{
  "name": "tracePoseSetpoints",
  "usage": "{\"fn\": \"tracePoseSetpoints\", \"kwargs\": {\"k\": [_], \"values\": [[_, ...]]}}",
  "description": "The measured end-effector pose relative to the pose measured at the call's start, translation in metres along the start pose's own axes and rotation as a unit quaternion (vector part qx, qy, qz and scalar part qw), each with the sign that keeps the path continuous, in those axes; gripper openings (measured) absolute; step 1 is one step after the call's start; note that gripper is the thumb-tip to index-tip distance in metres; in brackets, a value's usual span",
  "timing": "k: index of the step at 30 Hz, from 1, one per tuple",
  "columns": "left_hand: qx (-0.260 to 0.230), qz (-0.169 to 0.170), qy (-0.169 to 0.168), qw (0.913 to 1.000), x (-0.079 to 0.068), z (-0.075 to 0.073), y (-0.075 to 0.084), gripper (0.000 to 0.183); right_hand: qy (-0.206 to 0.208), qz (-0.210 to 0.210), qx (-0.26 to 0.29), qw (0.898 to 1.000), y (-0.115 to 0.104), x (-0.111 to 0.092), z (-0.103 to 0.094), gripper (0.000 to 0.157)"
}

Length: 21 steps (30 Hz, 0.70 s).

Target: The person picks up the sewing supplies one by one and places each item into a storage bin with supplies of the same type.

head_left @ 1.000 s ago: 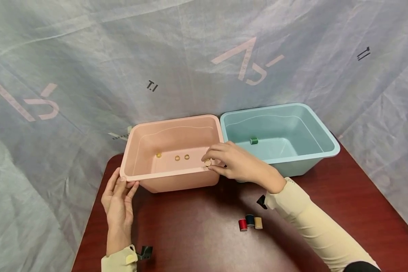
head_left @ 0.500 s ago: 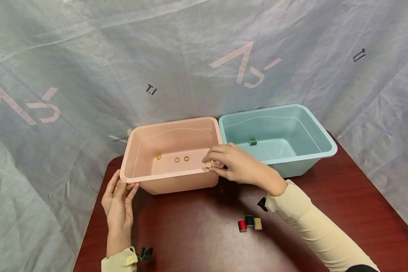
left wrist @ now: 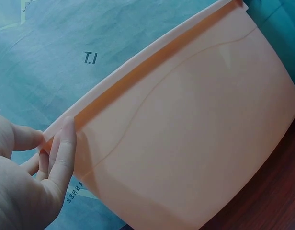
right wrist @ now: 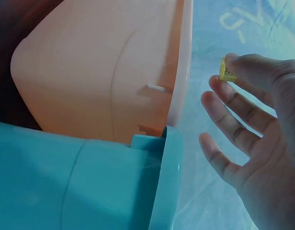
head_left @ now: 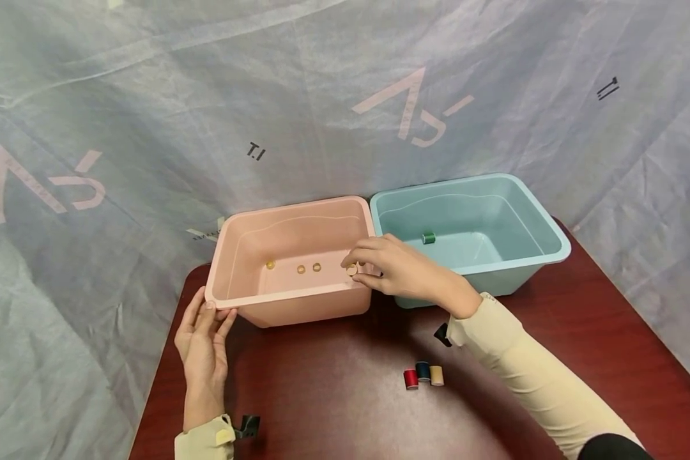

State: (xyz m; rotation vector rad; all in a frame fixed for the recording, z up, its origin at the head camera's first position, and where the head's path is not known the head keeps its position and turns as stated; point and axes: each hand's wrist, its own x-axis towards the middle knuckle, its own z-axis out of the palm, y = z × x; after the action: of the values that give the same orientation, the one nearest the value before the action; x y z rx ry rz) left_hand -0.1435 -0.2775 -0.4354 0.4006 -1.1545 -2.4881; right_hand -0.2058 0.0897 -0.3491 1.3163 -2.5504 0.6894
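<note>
In the head view my right hand is over the front right part of the pink tub, pinching a gold thimble between thumb and fingertip. The right wrist view shows the dimpled thimble tilted in that pinch, the other fingers spread apart. My left hand grips the tub's front left corner. Up close in the left wrist view, the thumb and fingers of the left hand hold the rim. Inside the tub lie three more gold thimbles, the middle one close to its right neighbour.
A blue tub stands directly right of the pink one, with a green thread spool inside. On the dark red table, red, navy and cream spools stand grouped. A grey printed sheet hangs behind.
My right hand has risen very slightly with the thimble still pinched. The left hand keeps its hold on the pink tub's corner, and the tubs and spools stay in place.
</note>
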Motion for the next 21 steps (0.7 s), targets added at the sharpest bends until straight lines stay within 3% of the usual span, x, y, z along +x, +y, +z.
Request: {"fn": "tracePoseSetpoints", "kwargs": {"k": [21], "values": [[-0.001, 0.025, 0.003, 0.9997, -0.0008, -0.0037, 0.0036, 0.045, 0.003, -0.002, 0.021, 1.000, 0.0054, 0.0028, 0.0040, 0.019]]}}
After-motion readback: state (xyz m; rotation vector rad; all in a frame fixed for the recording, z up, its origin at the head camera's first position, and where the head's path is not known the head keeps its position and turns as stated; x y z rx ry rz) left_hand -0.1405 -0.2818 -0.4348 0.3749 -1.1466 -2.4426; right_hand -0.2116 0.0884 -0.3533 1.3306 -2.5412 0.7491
